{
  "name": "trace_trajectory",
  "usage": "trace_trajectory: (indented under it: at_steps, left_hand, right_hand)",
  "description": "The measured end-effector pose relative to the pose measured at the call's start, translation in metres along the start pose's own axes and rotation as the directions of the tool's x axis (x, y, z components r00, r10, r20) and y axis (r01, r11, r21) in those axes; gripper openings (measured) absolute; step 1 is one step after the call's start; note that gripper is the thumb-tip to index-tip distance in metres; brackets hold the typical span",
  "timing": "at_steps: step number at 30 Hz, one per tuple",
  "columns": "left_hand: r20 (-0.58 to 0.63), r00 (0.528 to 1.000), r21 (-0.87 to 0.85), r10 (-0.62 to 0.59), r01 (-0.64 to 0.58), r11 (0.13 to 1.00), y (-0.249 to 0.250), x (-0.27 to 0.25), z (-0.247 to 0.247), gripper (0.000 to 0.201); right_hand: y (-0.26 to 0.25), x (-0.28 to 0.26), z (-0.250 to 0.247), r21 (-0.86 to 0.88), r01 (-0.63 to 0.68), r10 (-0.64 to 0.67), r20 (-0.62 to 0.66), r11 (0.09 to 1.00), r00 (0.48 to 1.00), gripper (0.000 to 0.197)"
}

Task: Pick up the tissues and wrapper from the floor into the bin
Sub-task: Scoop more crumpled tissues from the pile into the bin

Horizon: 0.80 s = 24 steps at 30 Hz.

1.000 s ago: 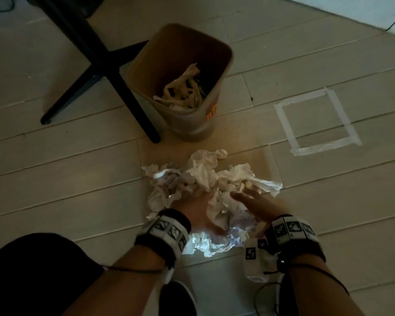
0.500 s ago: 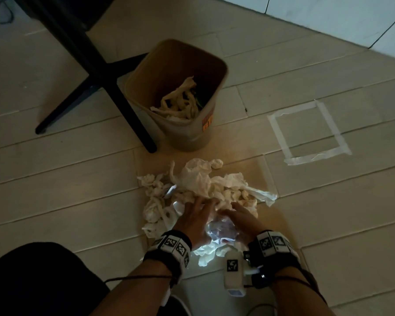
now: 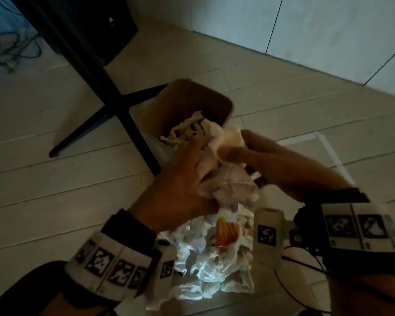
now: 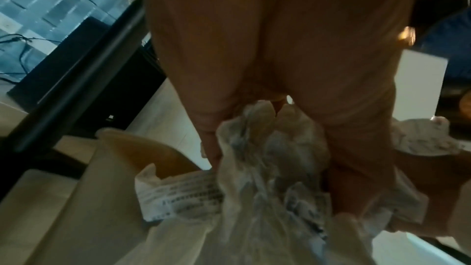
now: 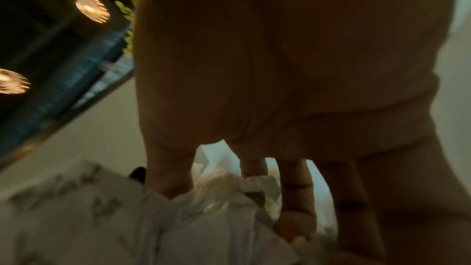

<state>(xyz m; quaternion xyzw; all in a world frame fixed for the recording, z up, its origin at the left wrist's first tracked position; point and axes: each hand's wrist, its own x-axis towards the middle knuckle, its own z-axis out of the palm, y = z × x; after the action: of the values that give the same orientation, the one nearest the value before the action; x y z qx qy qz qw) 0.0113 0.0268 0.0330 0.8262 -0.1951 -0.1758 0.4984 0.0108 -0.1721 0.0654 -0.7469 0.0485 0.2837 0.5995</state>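
Note:
Between both hands I hold a crumpled bundle of white tissues (image 3: 224, 174), lifted just in front of the tan bin (image 3: 226, 106). My left hand (image 3: 183, 179) grips its left side and my right hand (image 3: 267, 160) its right side, thumb on top. In the left wrist view the tissues (image 4: 267, 178) and a printed paper strip (image 4: 178, 194) hang from the fingers beside the bin (image 4: 142, 148). The right wrist view shows fingers (image 5: 295, 192) curled into tissue (image 5: 216, 219). More tissues (image 3: 205, 263) and an orange wrapper (image 3: 226, 231) lie on the floor below. The bin holds crumpled paper (image 3: 187, 131).
A black stand leg (image 3: 114, 96) with spread feet rises just left of the bin. A dark box (image 3: 110, 26) and cables (image 3: 7, 49) sit at the back left. A white tape square (image 3: 328, 147) marks the floor at right. White wall panels (image 3: 306, 30) close the back.
Both hands, which were pressed into the tissue pile on the floor, have closed on a bundle and lifted it up toward the bin. Part of the pile stays on the floor.

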Motion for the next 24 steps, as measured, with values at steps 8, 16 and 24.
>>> trace_trajectory:
  at_steps: [8, 16, 24]
  left_hand:
    - [-0.163, 0.947, -0.059, 0.277, -0.289, 0.955, 0.039, 0.063, -0.07, 0.098]
    - [-0.286, 0.957, 0.242, 0.058, 0.013, 0.97, -0.035, 0.135, -0.069, 0.121]
    - [-0.055, 0.952, 0.788, -0.301, 0.226, 0.573, -0.098, 0.152, -0.041, 0.084]
  right_hand:
    - [-0.11, 0.031, -0.021, -0.271, 0.259, -0.291, -0.085, 0.927, 0.953, 0.044]
    - [-0.088, 0.119, -0.011, -0.541, 0.119, -0.275, -0.217, 0.833, 0.937, 0.051]
    - [-0.024, 0.171, 0.025, -0.945, -0.045, -0.029, -0.057, 0.324, 0.998, 0.063]
